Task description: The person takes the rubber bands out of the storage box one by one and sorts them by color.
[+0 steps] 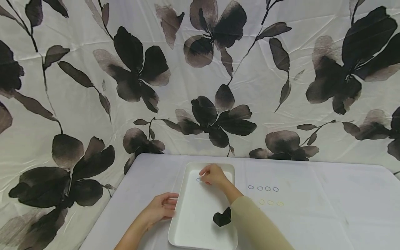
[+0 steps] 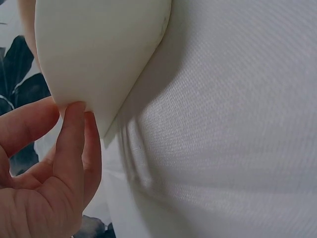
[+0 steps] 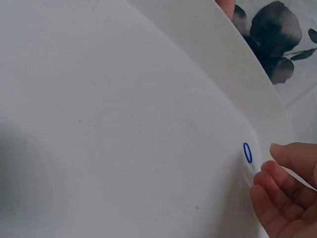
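My right hand (image 1: 213, 174) is over the far end of a white tray (image 1: 193, 215), its fingers loosely bent. A small blue ring (image 3: 247, 152) lies on the tray floor near the wall, right by these fingertips. In the right wrist view a gap shows between thumb and fingers, with nothing held there. On the tray's left side, my left hand (image 1: 160, 209) touches the outer wall with extended fingertips (image 2: 74, 116). A black heart-shaped piece (image 1: 222, 218) overlaps the tray's right part, close to the right sleeve (image 1: 256, 222).
Right of the tray, several blue rings (image 1: 267, 189) lie in a row on the white tablecloth (image 1: 328, 205). Nearer to me is a row of several yellow rings (image 1: 271, 202), close to the right forearm. A flower-patterned cloth (image 1: 206, 80) hangs behind the table.
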{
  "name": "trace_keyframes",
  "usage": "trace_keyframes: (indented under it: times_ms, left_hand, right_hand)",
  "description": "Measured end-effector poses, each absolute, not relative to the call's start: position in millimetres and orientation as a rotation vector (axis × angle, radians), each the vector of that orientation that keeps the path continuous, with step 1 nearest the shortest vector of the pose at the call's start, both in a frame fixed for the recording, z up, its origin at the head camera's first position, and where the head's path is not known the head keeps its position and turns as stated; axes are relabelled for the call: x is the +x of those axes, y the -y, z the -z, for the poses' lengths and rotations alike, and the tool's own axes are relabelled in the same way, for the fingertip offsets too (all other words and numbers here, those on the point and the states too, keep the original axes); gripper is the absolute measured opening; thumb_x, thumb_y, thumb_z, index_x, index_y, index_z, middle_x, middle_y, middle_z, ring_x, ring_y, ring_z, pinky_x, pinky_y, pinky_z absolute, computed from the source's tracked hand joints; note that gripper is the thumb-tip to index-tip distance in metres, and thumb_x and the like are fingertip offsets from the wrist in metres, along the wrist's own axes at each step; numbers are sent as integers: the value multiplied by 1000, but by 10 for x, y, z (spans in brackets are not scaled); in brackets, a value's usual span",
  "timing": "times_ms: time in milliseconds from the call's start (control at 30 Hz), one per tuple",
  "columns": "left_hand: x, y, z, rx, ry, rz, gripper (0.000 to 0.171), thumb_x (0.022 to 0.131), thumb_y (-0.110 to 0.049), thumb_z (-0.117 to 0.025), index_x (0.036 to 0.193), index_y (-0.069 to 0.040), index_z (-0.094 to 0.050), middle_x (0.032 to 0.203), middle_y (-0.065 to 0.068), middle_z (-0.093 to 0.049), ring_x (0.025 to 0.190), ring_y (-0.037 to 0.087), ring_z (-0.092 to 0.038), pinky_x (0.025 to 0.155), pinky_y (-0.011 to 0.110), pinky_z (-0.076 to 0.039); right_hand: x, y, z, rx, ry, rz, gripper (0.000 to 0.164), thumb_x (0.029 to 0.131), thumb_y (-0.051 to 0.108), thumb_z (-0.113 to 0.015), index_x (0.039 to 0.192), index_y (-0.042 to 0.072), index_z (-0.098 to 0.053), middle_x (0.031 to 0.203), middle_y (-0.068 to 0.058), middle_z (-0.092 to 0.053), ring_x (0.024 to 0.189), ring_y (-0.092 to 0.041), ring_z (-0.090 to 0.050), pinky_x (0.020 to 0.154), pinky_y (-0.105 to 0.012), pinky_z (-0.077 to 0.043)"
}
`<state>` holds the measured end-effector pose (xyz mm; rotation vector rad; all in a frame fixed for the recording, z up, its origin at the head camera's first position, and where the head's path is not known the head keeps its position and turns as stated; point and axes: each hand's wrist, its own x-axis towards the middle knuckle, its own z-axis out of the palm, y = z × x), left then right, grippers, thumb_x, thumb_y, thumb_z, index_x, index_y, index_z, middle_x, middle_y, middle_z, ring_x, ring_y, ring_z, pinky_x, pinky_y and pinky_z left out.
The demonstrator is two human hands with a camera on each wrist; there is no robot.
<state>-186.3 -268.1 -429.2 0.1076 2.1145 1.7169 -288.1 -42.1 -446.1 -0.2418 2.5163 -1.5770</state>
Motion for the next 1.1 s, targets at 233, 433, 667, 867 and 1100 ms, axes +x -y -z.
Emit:
trace_keyframes:
  times_ms: [233,433,667,867,1100]
  left_hand:
    - [-1843,2701,4287,89,-2118,-1718,60,73,13,-62,129,13,-42,109,20,-57,91,23,-61,73,36,-54]
    - [-1835,2709,4282,103,-2112,-1714,61,73,12,-62,130,13,-40,111,21,-56,93,23,-61,74,36,-53]
    - [-1854,2689,4297,104,-2101,-1722,61,73,11,-62,130,11,-41,111,20,-56,92,23,-61,74,36,-53]
    - [-1853,2697,4284,104,-2091,-1737,62,71,12,-62,129,13,-40,110,19,-57,91,20,-60,74,34,-53]
    - [-1847,2691,4284,106,-2085,-1743,62,71,12,-62,130,13,-40,109,19,-56,91,20,-60,74,34,-53]
  right_hand:
    - [-2872,485,4563,-251,-2601,1563,12,77,-1,-67,89,-2,-70,66,-2,-52,49,-9,-48,48,-21,-44]
    - [-2839,568,4657,-127,-2799,1444,13,75,9,-71,87,8,-73,77,-2,-64,66,-11,-54,57,-24,-42]
    - [-2774,627,4675,-116,-2961,1318,4,76,16,-74,78,13,-74,69,2,-62,61,-11,-52,50,-25,-39]
    - [-2770,620,4667,-185,-2985,1320,7,75,15,-75,70,12,-71,60,5,-55,55,-8,-44,49,-23,-35]
    - [-2783,565,4655,-207,-2912,1399,7,74,13,-75,70,9,-72,62,3,-58,57,-9,-47,53,-24,-38]
